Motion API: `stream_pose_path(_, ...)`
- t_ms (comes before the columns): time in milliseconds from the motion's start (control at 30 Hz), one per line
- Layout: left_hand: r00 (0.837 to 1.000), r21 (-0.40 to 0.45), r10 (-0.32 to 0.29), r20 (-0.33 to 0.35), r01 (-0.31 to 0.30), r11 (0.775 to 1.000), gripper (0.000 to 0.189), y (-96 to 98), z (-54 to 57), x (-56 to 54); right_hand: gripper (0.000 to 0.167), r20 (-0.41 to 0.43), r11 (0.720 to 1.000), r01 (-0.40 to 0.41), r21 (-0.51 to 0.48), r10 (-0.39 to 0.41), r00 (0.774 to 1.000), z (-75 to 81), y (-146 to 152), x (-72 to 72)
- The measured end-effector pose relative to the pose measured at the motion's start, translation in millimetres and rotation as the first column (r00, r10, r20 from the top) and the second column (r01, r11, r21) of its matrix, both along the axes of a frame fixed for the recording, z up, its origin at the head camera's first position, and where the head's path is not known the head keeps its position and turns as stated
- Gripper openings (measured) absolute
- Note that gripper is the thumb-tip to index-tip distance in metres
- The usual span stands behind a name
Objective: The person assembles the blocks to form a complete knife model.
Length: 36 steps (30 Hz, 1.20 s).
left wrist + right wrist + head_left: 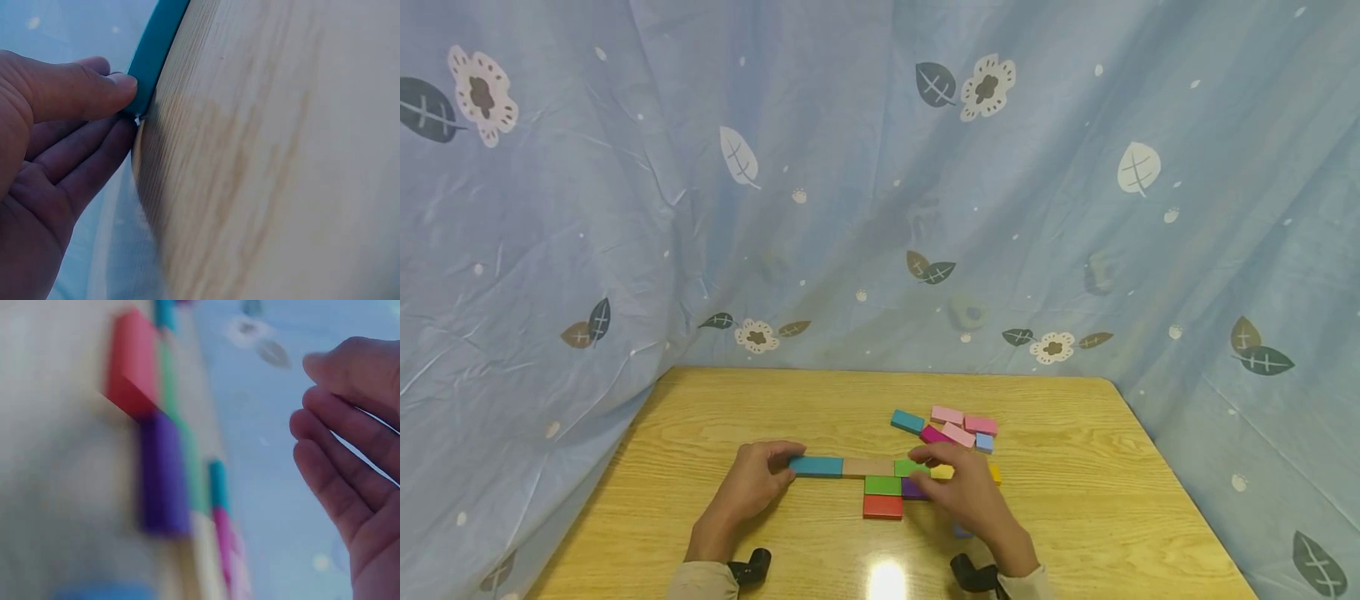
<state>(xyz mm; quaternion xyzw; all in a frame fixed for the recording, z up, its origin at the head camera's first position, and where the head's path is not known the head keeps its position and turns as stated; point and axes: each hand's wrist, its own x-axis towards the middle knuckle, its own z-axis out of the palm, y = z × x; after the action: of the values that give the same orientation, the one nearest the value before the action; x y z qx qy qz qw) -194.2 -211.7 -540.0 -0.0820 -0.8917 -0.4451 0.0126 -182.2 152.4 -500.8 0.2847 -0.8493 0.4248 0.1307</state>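
Observation:
A teal block (817, 467) forms the left end of a row of blocks on the table. My left hand (751, 483) pinches its outer end, thumb on one side and fingers on the other (69, 144). Rightward along the row lie a tan block (868, 467), a green block (910, 467) and a pale yellow block (942, 472). Below them are a second green block (883, 485), a purple block (913, 489) and a red block (882, 507). Over the row's right part hovers my right hand (967, 492), fingers loosely bent, nothing held in the right wrist view.
Behind the row, loose blocks lie in a cluster: a teal one (907, 422), a magenta one (934, 434), several pink ones (947, 414) and a light blue one (984, 442). Another blue block (962, 531) is partly hidden by my right hand. A patterned curtain (865, 208) hangs behind the table.

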Motion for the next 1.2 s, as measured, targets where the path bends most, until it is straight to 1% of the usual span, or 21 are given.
stream_pose_path(100, 1.000, 0.002, 0.000, 0.002, 0.000, 1.000, 0.042, 0.1, -0.1, -0.1, 0.025, 0.029, 0.997, 0.074, -0.009, -0.074, 0.997, 13.2, 23.5, -12.9)
stream_pose_path(200, 1.000, 0.007, 0.001, 0.004, -0.001, 1.000, 0.042, 0.3, -0.2, -0.2, 0.022, 0.054, 0.993, 0.117, -0.014, -0.117, 0.992, 21.2, 47.6, -25.8)
stream_pose_path(267, 1.000, 0.009, 0.002, 0.005, -0.002, 1.000, 0.041, -0.2, -0.1, 0.0, 0.021, 0.056, 0.989, 0.145, -0.015, -0.144, 0.988, 22.7, 63.0, -34.9)
stream_pose_path(367, 1.000, 0.013, 0.003, 0.008, -0.003, 1.000, 0.041, -0.8, -0.8, -0.1, 0.021, 0.069, 0.985, 0.168, -0.038, -0.166, 0.984, 20.2, 85.9, -48.8)
stream_pose_path(433, 1.000, 0.017, 0.002, 0.010, -0.002, 1.000, 0.041, -1.2, -1.3, -0.1, 0.023, 0.086, 0.982, 0.175, -0.072, -0.168, 0.982, 16.2, 99.7, -57.8)
stream_pose_path(567, 1.000, 0.014, 0.003, 0.011, -0.003, 1.000, 0.041, -1.6, -2.3, -0.6, 0.028, 0.161, 0.971, 0.163, -0.174, -0.135, 0.978, 3.9, 122.0, -73.4)
stream_pose_path(667, 1.000, 0.007, 0.002, 0.007, -0.002, 1.000, 0.041, -1.6, -2.3, -1.2, 0.032, 0.225, 0.960, 0.161, -0.228, -0.109, 0.968, -7.8, 132.4, -82.9)
stream_pose_path(767, 1.000, 0.004, -0.002, 0.001, 0.002, 1.000, 0.041, -1.5, -2.4, -1.5, 0.033, 0.269, 0.955, 0.180, -0.236, -0.113, 0.956, -20.6, 137.7, -90.2)
stream_pose_path(933, 1.000, 0.011, -0.007, -0.004, 0.007, 1.000, 0.041, -1.5, -2.7, -1.1, 0.035, 0.327, 0.951, 0.191, -0.243, -0.105, 0.939, -37.9, 140.4, -97.3)
stream_pose_path(1067, 1.000, 0.019, -0.005, -0.002, 0.005, 1.000, 0.041, -1.4, -2.8, -1.1, 0.037, 0.340, 0.956, 0.176, -0.235, -0.089, 0.936, -47.1, 141.5, -99.7)
stream_pose_path(1200, 1.000, 0.019, -0.001, 0.002, 0.001, 1.000, 0.041, -1.4, -2.1, -1.3, 0.037, 0.342, 0.961, 0.166, -0.222, -0.083, 0.936, -53.2, 141.9, -101.4)
